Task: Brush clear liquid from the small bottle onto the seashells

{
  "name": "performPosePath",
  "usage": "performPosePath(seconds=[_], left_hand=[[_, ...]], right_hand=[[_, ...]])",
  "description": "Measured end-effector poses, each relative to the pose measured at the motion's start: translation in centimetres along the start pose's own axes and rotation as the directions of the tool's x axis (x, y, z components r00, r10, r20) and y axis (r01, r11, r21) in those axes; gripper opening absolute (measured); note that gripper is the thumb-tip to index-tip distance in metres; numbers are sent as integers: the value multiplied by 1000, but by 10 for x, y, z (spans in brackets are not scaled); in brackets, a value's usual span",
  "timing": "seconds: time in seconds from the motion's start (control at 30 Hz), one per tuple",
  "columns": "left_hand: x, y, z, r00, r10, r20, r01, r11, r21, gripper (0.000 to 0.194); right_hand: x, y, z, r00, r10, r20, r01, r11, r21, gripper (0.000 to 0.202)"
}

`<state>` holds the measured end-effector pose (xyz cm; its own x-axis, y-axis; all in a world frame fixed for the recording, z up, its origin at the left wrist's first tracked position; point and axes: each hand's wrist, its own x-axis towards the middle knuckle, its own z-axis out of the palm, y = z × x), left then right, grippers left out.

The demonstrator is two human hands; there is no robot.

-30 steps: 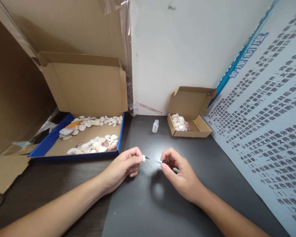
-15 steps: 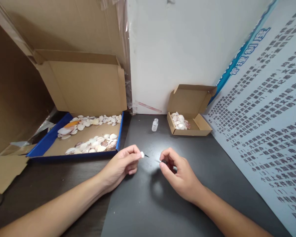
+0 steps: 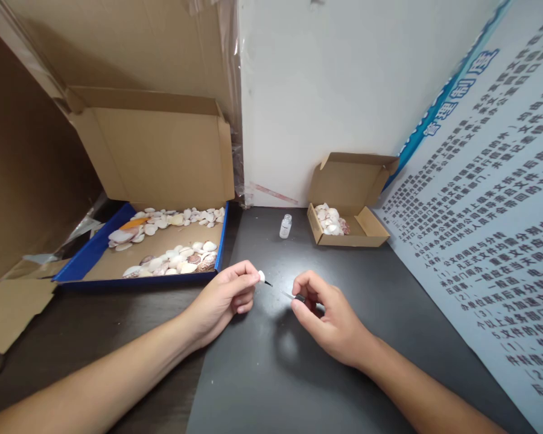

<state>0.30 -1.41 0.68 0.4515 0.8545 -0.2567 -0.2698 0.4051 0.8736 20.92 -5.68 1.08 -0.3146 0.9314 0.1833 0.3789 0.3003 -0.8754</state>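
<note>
Both clamped: your left hand (image 3: 228, 298) on small white shell (image 3: 261, 276), right hand (image 3: 328, 316) on thin-tipped black cap (image 3: 300, 298), clear bottle (image 3: 285, 227) near dark bench's (image 3: 253, 386) far edge.

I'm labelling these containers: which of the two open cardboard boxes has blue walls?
The larger box, on the left. Its low walls show blue, whereas the smaller box on the right shows only brown cardboard.

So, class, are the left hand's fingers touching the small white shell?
Touching: the head view shows the fingers of the left hand meeting the small white shell at its edge, with no visible gap.
</note>
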Motion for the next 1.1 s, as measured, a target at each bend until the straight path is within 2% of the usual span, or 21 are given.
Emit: performPosePath(seconds=[0.13,0.77,1.1], left_hand=[[0,0,0,1000,-3,6,3,1000,-13,28],[0,0,0,1000,-9,18,9,1000,-14,25],[0,1,-2,998,-13,55,13,1000,-2,22]], right_hand=[[-1,1,0,999,-19,44,18,1000,9,5],[-1,-1,2,1000,-6,11,7,1000,-22,7],[0,1,2,999,3,40,-2,1000,-31,7]])
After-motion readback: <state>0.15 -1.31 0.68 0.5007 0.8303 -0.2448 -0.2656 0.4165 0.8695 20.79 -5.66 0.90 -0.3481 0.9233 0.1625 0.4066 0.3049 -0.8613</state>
